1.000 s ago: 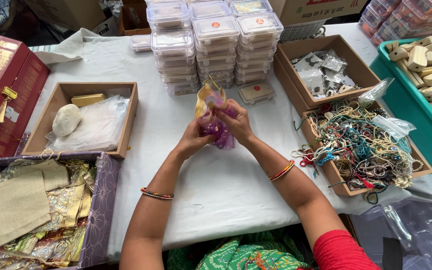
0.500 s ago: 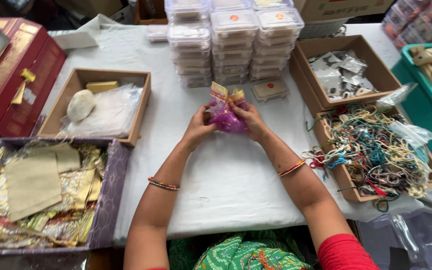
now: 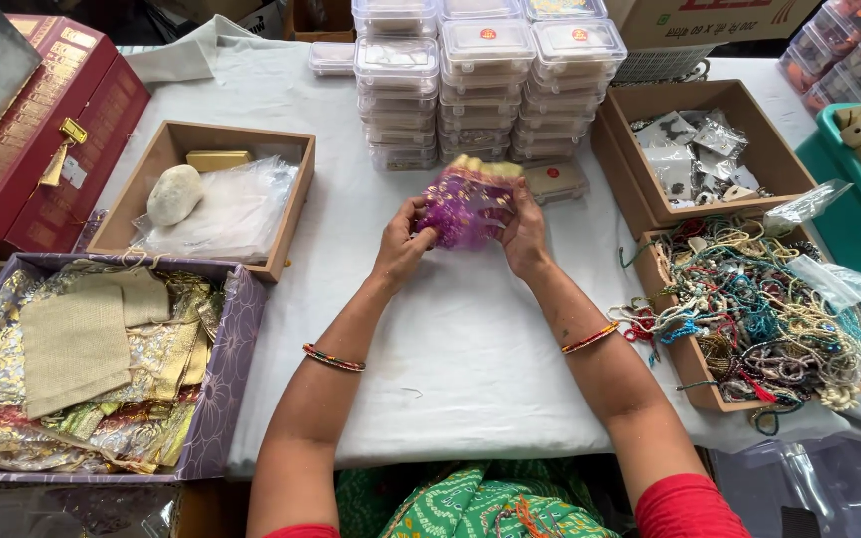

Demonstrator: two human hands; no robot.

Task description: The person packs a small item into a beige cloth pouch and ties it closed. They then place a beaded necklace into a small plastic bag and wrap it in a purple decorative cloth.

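From my remote seat I see both hands raised a little above the white tablecloth (image 3: 470,339), in the middle of the table. The left hand (image 3: 403,242) and the right hand (image 3: 526,231) hold between them a small purple pouch (image 3: 462,207) of shiny thin fabric with a golden edge on top. The fingers of each hand are curled narrow around one side of the pouch, the left thumb pressing on its front; the pouch is stretched between them, not touching the cloth. Just behind the pouch stand stacks of clear plastic boxes (image 3: 480,80), and one small flat box (image 3: 560,181) lies just beside the right hand. To the left there is a brown cardboard tray (image 3: 291,214) with a pale stone, a yellow bar and a transparent bag inside. Nearer to me on the left, a purple box (image 3: 226,399) contains folded gold, silver and beige fabric pieces. To the right, one brown tray (image 3: 749,110) has small packets, and another tray (image 3: 695,374) is full of tangled coloured strings and beads. Each wrist wears a thin bangle.
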